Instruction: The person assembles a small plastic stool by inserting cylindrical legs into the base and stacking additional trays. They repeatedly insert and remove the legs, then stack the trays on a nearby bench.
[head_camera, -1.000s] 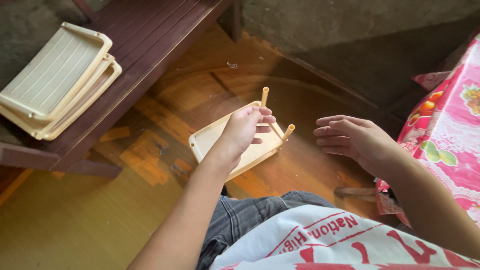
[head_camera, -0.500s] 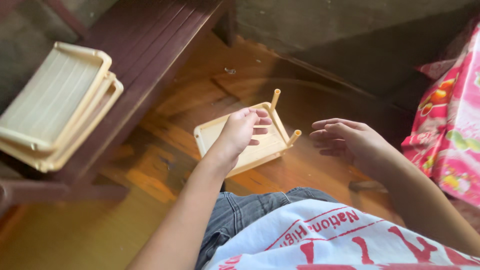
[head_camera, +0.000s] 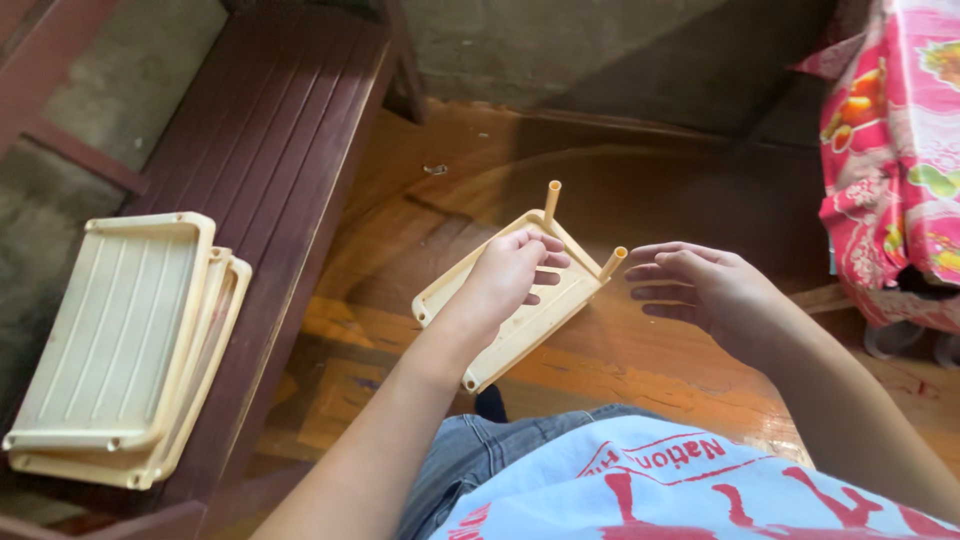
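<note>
The left hand (head_camera: 510, 275) is clamped over a cream plastic shelf tray (head_camera: 520, 305), tilted above the wooden floor (head_camera: 640, 360). The right hand (head_camera: 700, 290) hovers just right of it, fingers spread apart, nearly touching one short peg (head_camera: 612, 263).

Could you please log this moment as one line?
left hand: holds cream tray | right hand: open beside peg | bench: tray stack

hands: 2 (head_camera: 505, 275) (head_camera: 700, 290) | trays: 3, one held (head_camera: 520, 320), two stacked on tabletop (head_camera: 120, 330) | pegs on held tray: 2 (head_camera: 552, 198) (head_camera: 613, 262) | tabletop: 1 (head_camera: 270, 150) | cloth: 1 (head_camera: 890, 160)
</note>
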